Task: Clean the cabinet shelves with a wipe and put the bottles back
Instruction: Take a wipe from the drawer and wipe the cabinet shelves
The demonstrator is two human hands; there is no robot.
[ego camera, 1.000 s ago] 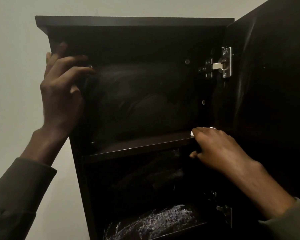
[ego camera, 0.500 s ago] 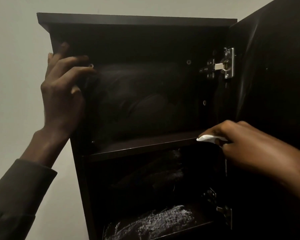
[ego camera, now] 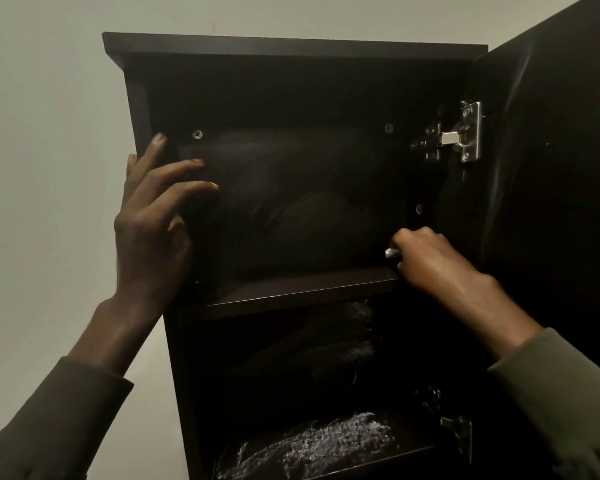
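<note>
The right hand [ego camera: 433, 261] has come back in from the shelf's front edge and now sits over the right end of the upper shelf [ego camera: 305, 289], up against the cabinet's right inner wall; the view itself has tipped a little, so the whole cabinet [ego camera: 291, 50] stands lower in sight than a moment ago. That hand is curled tight into a fist around the wipe [ego camera: 391, 253] — only a small pale corner of it shows at the knuckles, just above the shelf board. Whether the wipe is pressing on the wood I cannot tell.

The left hand [ego camera: 149, 230] rests against the cabinet's left side panel, fingers long and spread, their tips reaching past the front edge into the dark upper compartment. It holds nothing.

The door [ego camera: 551, 168] hangs open on the right, its metal hinge [ego camera: 458, 136] catching the light. Below the upper shelf the lower compartment holds something dark with a greyish, fibrous look [ego camera: 312, 445] — too dim to make out. No bottles can be seen from here. Dull green sleeves cover both forearms.
</note>
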